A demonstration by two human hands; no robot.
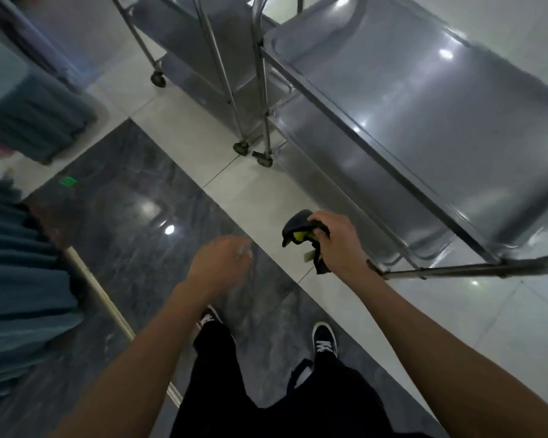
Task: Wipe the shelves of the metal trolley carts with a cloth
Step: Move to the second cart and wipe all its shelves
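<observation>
One cloth (pixel 301 235) in right fingers (pixel 321 223).

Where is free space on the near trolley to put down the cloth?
The near metal trolley's top shelf is bare from rim to rim. Its lower shelf also looks bare. The right hand holds the dark and yellow cloth beside the trolley's handle bar.

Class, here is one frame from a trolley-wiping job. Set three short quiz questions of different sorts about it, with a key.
1. True or false: the cloth is lying on the nearer trolley's top shelf.
2. Which hand grips the cloth: A left hand, B right hand, C both?
3. Fill in: the left hand holds ____.

Key
1. False: it is held in the air, beside the trolley.
2. B.
3. Nothing; its fingers are blurred.
</observation>
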